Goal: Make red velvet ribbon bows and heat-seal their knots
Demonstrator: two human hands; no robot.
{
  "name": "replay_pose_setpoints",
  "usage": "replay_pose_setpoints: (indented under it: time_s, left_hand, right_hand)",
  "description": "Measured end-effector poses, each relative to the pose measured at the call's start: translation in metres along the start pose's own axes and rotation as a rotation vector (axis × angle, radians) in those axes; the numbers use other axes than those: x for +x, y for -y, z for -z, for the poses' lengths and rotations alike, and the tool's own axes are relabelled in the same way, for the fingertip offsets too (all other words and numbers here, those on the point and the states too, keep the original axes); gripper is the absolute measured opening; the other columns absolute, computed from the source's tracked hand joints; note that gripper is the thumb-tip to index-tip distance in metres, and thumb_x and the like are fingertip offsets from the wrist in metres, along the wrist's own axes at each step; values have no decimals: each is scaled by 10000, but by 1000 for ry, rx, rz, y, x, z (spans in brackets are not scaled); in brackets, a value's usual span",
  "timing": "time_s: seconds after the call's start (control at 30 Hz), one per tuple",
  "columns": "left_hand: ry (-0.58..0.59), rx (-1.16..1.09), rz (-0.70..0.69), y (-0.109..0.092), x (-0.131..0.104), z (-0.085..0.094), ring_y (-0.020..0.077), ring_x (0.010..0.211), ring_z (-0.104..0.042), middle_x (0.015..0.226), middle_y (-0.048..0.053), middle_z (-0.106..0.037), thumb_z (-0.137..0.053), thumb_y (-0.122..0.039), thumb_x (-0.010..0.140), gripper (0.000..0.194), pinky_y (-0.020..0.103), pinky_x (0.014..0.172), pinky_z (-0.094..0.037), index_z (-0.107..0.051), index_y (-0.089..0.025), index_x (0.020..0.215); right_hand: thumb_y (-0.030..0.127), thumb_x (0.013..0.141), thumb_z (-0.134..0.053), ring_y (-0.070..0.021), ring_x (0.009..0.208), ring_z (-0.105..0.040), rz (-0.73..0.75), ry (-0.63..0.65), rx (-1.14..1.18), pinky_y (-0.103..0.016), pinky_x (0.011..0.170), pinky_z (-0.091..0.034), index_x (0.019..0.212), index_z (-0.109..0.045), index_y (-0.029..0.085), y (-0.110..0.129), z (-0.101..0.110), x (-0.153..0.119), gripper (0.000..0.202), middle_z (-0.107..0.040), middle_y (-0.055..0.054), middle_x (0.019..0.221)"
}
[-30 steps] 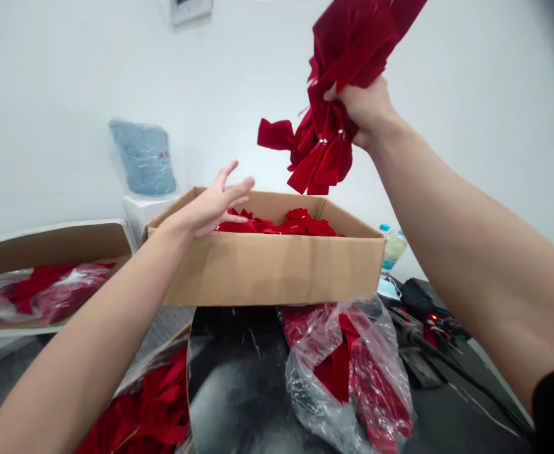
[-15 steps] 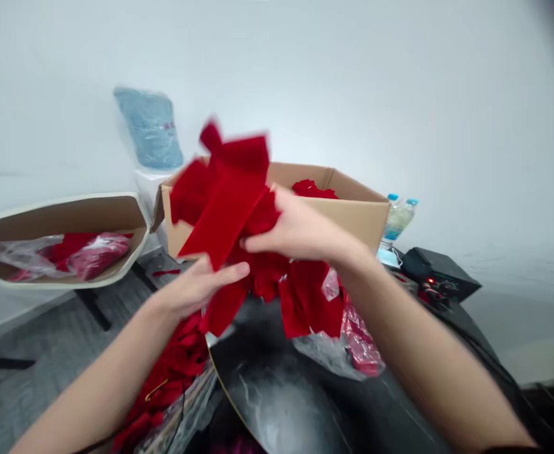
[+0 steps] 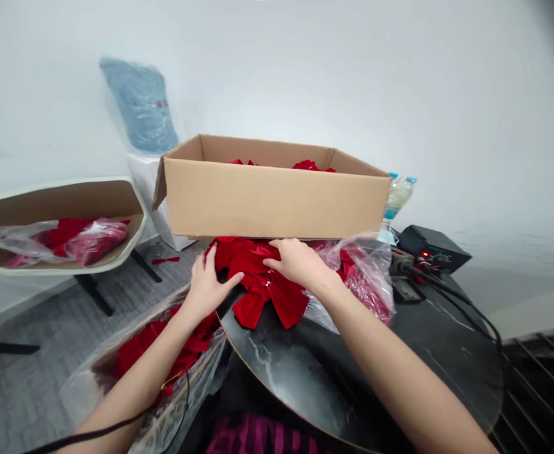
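Note:
A heap of red velvet bows point(image 3: 277, 296) lies on the black marbled tabletop point(image 3: 281, 372), its tails hanging toward me. At the heap's left edge is my left hand point(image 3: 208, 287), its thumb and fingers spread apart, touching the fabric. My right hand point(image 3: 300, 261) rests on the heap's upper right, thumb apart from the index finger; its other fingertips are partly hidden. Just behind stands an open cardboard box point(image 3: 277, 202) with more red fabric point(image 3: 312, 166) showing inside.
Clear plastic bags with red pieces point(image 3: 366, 284) lie right of the heap. A black device with a red light point(image 3: 432, 249), cables and bottles point(image 3: 398, 192) stand farther right. At lower left is a plastic-lined box point(image 3: 201, 378) of red pieces; a white-rimmed chair point(image 3: 137, 208) holds another bag.
The red bows, held up in front of the box before, have come down onto the tabletop. Both hands have lowered with them, and the left hand's fingers have spread.

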State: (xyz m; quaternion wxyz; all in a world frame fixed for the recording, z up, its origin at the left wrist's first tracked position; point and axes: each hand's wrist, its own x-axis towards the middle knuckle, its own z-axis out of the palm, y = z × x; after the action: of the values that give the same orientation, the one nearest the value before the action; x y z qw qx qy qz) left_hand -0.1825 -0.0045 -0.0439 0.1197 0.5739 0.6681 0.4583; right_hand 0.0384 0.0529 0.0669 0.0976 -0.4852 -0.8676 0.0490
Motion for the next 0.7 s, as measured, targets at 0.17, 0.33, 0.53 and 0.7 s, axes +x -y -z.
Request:
replay_pose_setpoints:
  time_s: [0.17,0.33,0.53,0.7]
  left_hand:
    - [-109,112,-186,-8,-4,-22,523,1581,-135,1680,337,-205,-729,-441,879,978,843,1165,-92,-200,-135,1642]
    - [-1,132,-570,-15,-16,-12,261,1362,-574,1327,144,-654,-578,-277,987,337,506,1237,-386,-591,-204,1316]
    - [162,271,-797,-28,-21,-8,331,1358,-559,1402,144,-642,-643,-295,969,344,640,1246,-278,-684,-210,1299]
    - [137,344,-841,-31,-20,-10,328,1116,-640,1182,165,-703,-610,-267,992,288,557,975,-484,-727,-169,1236]
  right_hand:
    - [290,969,-685,-347,1294,-549,43,-225,-56,-512,1055,-458,1309,-648,196,-4,-5,-43,355,-631,-150,1353]
    - [285,1064,-512,-236,1067,-621,119,-252,-47,-364,940,-492,1208,-679,207,2,-15,-53,235,-687,-98,1158]
    - [239,928,-709,-333,1075,-613,112,-151,-65,-474,934,-459,1209,-692,167,-9,-25,-34,291,-708,-146,1128]
    - [58,856,-633,-338,1063,-623,81,-137,55,-496,936,-436,870,-692,165,-13,-18,-29,124,-722,-145,1017]
